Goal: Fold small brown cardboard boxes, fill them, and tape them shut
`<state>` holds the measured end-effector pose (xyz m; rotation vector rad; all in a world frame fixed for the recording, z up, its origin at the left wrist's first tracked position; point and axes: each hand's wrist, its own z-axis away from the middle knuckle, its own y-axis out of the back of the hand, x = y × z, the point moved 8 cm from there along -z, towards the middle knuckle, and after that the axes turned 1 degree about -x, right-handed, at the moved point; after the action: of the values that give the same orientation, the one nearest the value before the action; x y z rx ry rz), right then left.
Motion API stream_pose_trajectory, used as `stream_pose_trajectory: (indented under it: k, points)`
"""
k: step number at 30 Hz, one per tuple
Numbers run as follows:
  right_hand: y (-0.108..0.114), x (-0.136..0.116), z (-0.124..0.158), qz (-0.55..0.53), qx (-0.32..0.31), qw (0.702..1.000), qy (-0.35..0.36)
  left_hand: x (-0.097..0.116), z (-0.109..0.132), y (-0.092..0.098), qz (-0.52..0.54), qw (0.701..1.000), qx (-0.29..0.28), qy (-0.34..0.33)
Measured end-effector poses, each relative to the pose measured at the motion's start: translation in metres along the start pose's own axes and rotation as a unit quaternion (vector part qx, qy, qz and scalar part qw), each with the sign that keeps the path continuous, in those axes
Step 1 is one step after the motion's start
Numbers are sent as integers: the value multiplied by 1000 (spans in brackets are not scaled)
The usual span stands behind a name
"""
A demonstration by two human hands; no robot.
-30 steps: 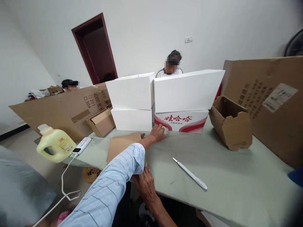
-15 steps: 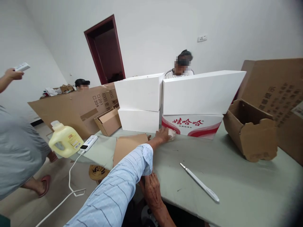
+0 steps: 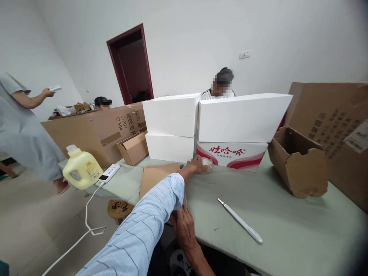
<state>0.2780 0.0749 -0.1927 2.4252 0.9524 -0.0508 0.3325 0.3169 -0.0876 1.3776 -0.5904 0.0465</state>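
My left hand [image 3: 197, 165], at the end of a blue striped sleeve, reaches across the pale green table [image 3: 287, 214] to the foot of a red-and-white printed carton [image 3: 232, 155]. Its fingers are curled over a small whitish, translucent round object [image 3: 207, 164] that rests on the table. My right hand [image 3: 185, 228] lies at the table's near edge under the left sleeve, fingers stretched out, beside a flat brown cardboard sheet [image 3: 156, 174]; its fingertips are hidden by the cuff. A white-handled knife [image 3: 240, 221] lies on the table to the right of both hands.
Stacked white boxes [image 3: 172, 115] and a wide white box [image 3: 241, 117] stand behind the carton. An open brown box [image 3: 299, 165] sits right, a small one [image 3: 133, 147] left. A yellow jug [image 3: 82, 168] and power strip [image 3: 109, 172] sit at the left corner. One person sits behind; another stands left.
My left hand has slid a little to the right along the carton's base and the whitish object now shows under its fingers. The standing person at left has stepped farther away.
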Motion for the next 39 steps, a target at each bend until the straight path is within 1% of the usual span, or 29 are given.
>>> stream_pose_trajectory:
  k: [3,5,6,7,9,10,11,12,13,15,18,21,24,27,30,33,36,39]
  points:
    - [0,0,-2,-6,-3,1000,-8,7,22,35,20,999,13,-49]
    - [0,-1,-7,-12,-13,1000,-11,3,48,66,43,994,37,-98]
    - [1,-2,-10,-13,-16,1000,-11,-3,65,82,58,990,55,-120]
    - [2,-2,-14,-12,-15,1000,-11,-13,84,99,74,985,73,-137]
    - [5,-1,-23,-11,-13,1000,-14,-40,129,128,107,975,112,-161]
    - [7,0,-29,-12,-13,1000,-16,-54,154,142,149,960,145,-186]
    - [8,0,-35,-13,-14,1000,-16,-71,178,153,178,948,177,-193]
    - [9,0,-41,-12,-14,1000,-15,-88,200,161,193,941,209,-184]
    - [10,1,-47,-8,-14,1000,-14,-104,220,163,193,938,231,-170]
    - [14,0,-59,5,-8,1000,-10,-127,253,159,174,940,252,-147]
    - [22,-2,-77,24,7,1000,1,-138,285,137,123,952,234,-154]
    - [31,-3,-93,35,11,999,3,-143,304,116,88,960,211,-163]
    - [38,-3,-108,45,-5,999,-3,-151,312,102,68,964,200,-159]
    - [45,-8,-122,65,-30,997,-2,-158,314,100,62,956,237,-160]
    - [54,-15,-135,91,-52,994,-11,-156,316,108,86,934,288,-192]
    - [68,-21,-149,87,-66,994,-31,-151,319,118,114,918,314,-213]
    - [80,-25,-162,44,-94,993,-51,-150,323,126,134,912,331,-200]
    - [89,-29,-169,-24,-121,991,-56,-151,326,132,152,899,360,-197]
